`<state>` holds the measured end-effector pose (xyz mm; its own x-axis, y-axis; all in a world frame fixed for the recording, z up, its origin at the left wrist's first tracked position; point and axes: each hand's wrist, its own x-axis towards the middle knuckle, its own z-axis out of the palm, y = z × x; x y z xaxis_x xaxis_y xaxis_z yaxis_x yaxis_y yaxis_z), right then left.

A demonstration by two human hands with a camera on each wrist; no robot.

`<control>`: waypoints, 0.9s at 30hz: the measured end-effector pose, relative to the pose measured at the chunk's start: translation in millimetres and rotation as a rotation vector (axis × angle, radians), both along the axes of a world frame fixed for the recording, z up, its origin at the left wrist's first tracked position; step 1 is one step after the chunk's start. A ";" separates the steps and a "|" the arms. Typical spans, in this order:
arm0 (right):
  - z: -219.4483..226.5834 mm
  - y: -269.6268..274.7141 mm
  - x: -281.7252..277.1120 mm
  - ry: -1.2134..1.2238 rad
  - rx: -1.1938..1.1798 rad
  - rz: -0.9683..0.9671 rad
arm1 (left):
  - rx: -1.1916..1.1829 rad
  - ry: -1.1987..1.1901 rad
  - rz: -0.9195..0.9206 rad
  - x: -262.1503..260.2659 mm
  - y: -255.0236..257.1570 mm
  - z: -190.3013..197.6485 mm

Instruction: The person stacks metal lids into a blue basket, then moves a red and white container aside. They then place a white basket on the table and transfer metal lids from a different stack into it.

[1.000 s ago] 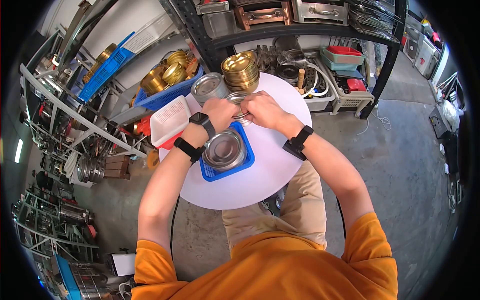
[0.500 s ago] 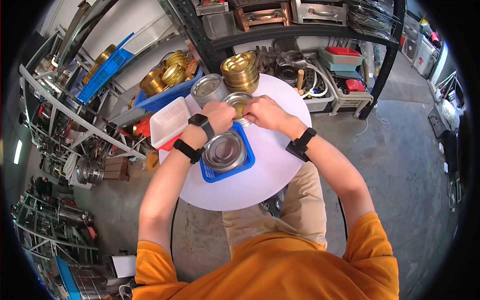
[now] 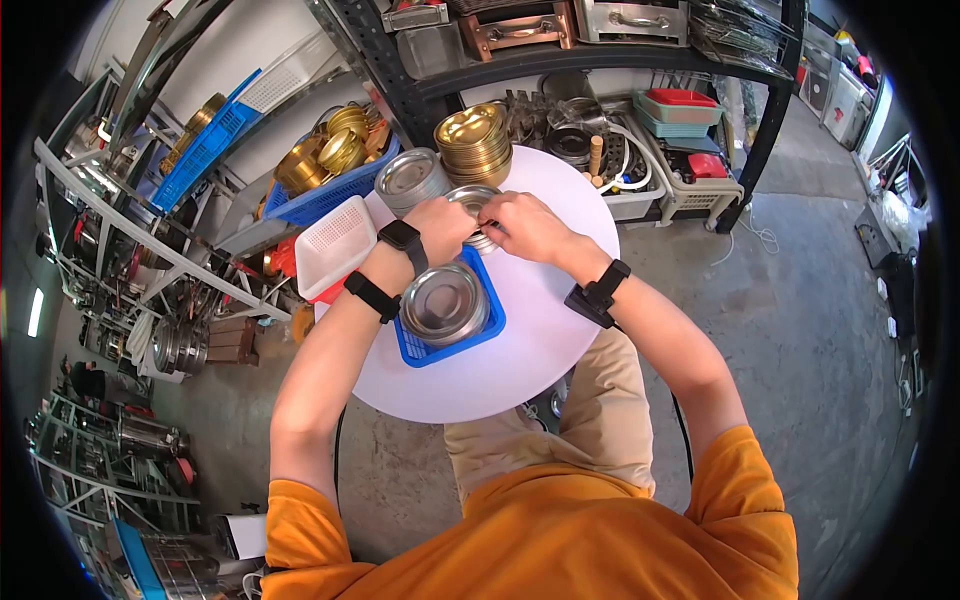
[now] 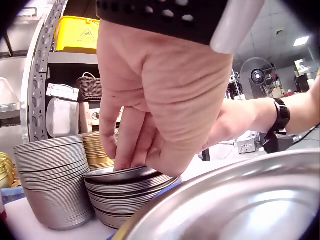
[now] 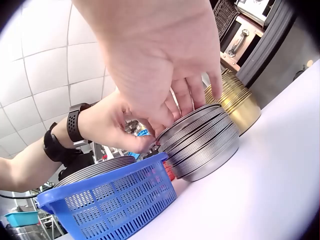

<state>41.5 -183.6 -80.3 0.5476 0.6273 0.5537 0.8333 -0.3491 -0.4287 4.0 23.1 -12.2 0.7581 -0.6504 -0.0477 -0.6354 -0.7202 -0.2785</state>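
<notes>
Dish [image 4: 111, 176], round, shallow, silver metal, tops a short stack of matching silver metal dishes [image 5: 205, 150]; stack stands on the round white bench [image 3: 545, 310], toward the side away from the person; left hand [image 3: 442, 232] has fingers dipped inside the dish, thumb at the rim, grip pinching it; right hand [image 3: 530, 225] curls fingers over the same rim, grip also pinching, fingertips partly hidden; rectangular blue perforated plastic basket [image 5: 125, 202] just beside, nearer the person, holding round silver metal plates [image 3: 442, 303]; taller stack of round silver metal dishes [image 4: 52, 182] near, to the left; gold-coloured metal bowls [image 3: 474, 150] stacked behind; white perforated plastic basket [image 3: 335, 245] at the bench's left edge.
</notes>
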 end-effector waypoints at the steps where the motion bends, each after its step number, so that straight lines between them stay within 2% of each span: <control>1: 0.0 0.3 -0.4 0.000 0.000 -0.001 | 0.009 0.002 0.011 0.2 -0.4 0.3; 11: -1.5 4.8 -2.3 -0.047 0.019 -0.041 | -0.010 -0.018 0.026 -1.4 -2.9 1.4; 16: -0.4 5.9 -4.4 -0.044 0.038 -0.050 | -0.094 -0.036 0.005 1.3 0.8 2.1; 19: -7.5 8.5 -10.2 -0.060 0.116 -0.114 | -0.106 -0.042 0.033 0.8 1.2 4.0; 21: -15.8 16.5 -14.4 -0.061 0.381 -0.340 | -0.133 -0.038 0.031 2.6 2.8 6.7; 22: -17.2 16.9 -14.5 -0.062 0.379 -0.341 | -0.158 -0.035 0.028 3.4 4.0 7.7; 23: -18.7 17.0 -14.3 0.082 0.315 -0.381 | -0.160 -0.035 0.028 3.3 5.7 8.3; 24: -18.0 16.8 -14.9 0.227 0.250 -0.419 | -0.252 -0.001 0.037 1.7 6.1 11.3; 25: -16.7 16.4 -14.8 0.226 0.250 -0.419 | -0.344 0.034 0.046 0.3 6.1 14.3; 27: -13.8 15.7 -12.1 0.327 0.043 -0.446 | -0.437 0.069 0.076 -5.0 5.0 21.1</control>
<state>29.5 -167.9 -94.1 0.9027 0.2760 0.3302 0.4299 -0.6142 -0.6618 -1.0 28.1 8.9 0.8092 -0.5634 0.1669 -0.5826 -0.8062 0.1033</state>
